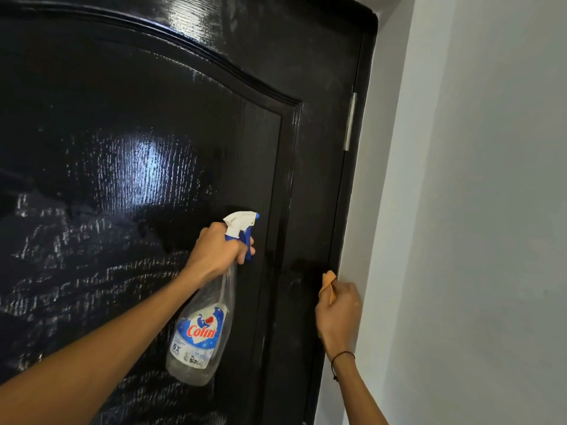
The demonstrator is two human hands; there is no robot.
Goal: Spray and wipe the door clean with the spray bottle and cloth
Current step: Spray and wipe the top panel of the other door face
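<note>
A glossy black door (153, 148) with a raised arched panel fills the left and middle of the view, streaked with wet patches. My left hand (219, 250) grips the neck of a clear spray bottle (199, 335) with a white and blue trigger head, a finger curled round the trigger, nozzle aimed toward the door's right stile. My right hand (339, 314) holds a small orange cloth (327, 282) bunched in its fingers against the door's right edge, close to the frame. Most of the cloth is hidden inside the hand.
A metal hinge (350, 121) sits on the door's right edge above my right hand. The black door frame (352, 179) meets a plain pale grey wall (475, 210) on the right.
</note>
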